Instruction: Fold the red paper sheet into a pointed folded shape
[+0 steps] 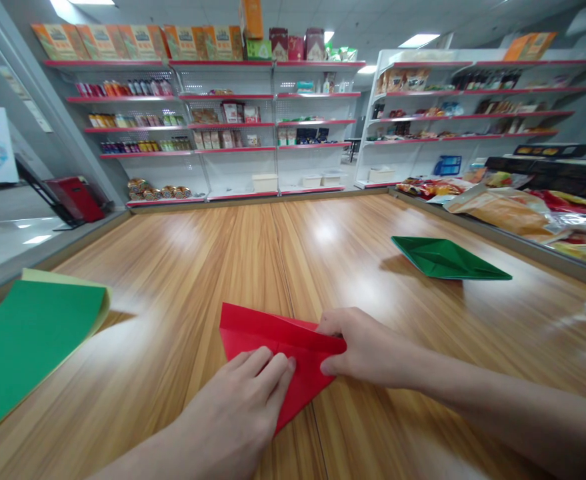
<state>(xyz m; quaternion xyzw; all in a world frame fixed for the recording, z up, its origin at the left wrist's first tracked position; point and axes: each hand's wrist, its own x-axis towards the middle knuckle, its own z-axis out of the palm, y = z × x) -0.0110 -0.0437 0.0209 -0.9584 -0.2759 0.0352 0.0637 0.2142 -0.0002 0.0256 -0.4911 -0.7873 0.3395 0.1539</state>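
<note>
A folded sheet of red paper (273, 329) lies on the table in front of me, with a raised flap along its far edge and a point towards me. The fingers of my left hand (247, 397) are curled and pressed together on its near left part. At the right corner, my right hand (360, 350) pinches the flap, thumb in front and fingers behind. The fingertips behind the flap are partly hidden. To the far right rests a folded green paper piece (447, 259), diamond-shaped in outline, apart from both hands.
A stack of coloured paper (37, 327), green on top with a pale yellow edge, curls up at the left. Wood-grain table (213, 260) has a raised rim. Snack packages (513, 210) lie beyond the right rim. Stocked shelves (233, 123) stand behind, and a red cart (75, 199) at the left.
</note>
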